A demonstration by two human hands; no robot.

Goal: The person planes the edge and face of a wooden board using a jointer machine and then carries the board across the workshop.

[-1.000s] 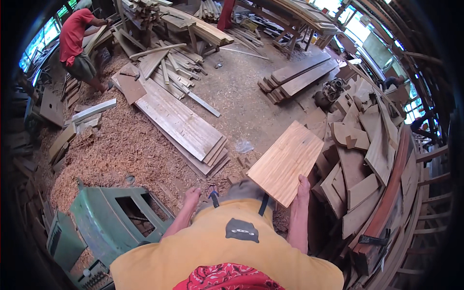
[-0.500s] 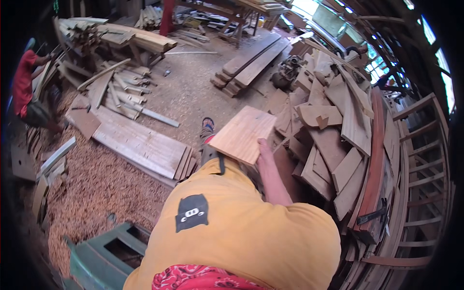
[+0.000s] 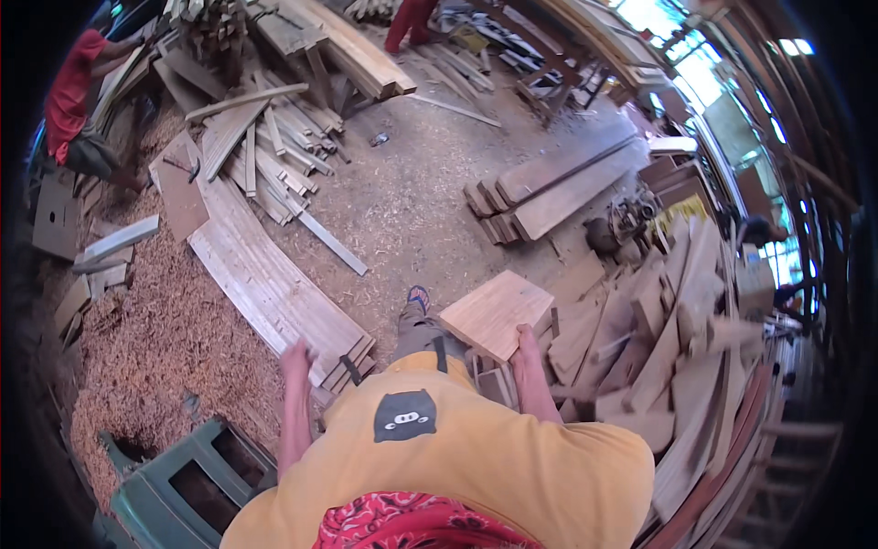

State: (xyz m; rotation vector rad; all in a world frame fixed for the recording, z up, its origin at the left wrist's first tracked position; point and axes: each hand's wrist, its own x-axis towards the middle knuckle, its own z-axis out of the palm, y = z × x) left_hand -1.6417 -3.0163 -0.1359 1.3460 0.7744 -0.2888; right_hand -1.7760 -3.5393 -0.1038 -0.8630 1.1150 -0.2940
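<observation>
Pale wood, a square board (image 3: 498, 314), sits in the right hand (image 3: 526, 346), whose grip closes on its near edge (fingers mostly hidden beneath). It is held tilted above a heap of offcuts (image 3: 658, 348). Blurred, the left hand (image 3: 295, 355) hangs free over a stack of long planks (image 3: 265, 284); its grip I cannot tell. 1 green machine (image 3: 187, 480) stands at lower left on sawdust.

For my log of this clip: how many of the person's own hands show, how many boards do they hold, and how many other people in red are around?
Hands: 2, the left hand free, the right hand gripping
Held wooden board: 1
Other people in red: 2, a person in a red shirt and red trouser legs
Total: 5
</observation>
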